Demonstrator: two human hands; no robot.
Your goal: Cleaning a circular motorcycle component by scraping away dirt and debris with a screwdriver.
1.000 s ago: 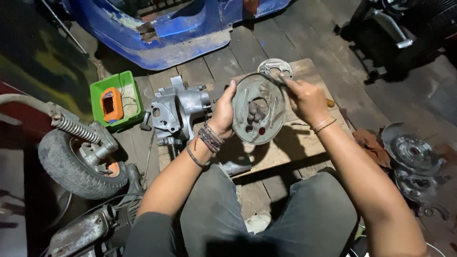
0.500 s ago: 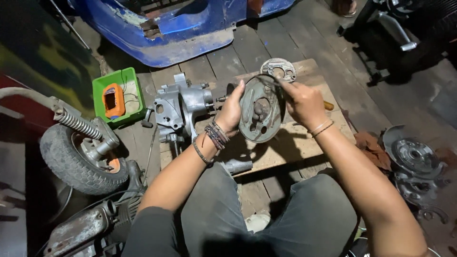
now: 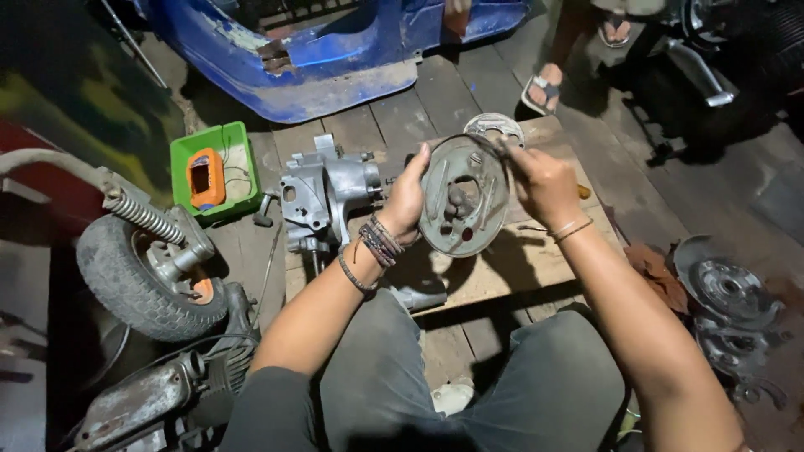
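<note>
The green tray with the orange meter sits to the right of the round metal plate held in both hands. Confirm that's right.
Not right. In the head view the green tray with the orange meter sits to the left of the round metal plate, beyond the grey engine casing. Both hands do hold the plate.

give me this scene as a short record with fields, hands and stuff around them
left hand: left hand grips the left edge of a round metal brake plate, held up on edge
right hand: right hand on the plate's right rim, pinching a thin tool
under the hands: wooden board
left of the plate: grey engine casing
further left: green tray with an orange device; small wheel
right: metal discs on the floor
top: blue body panel
</note>
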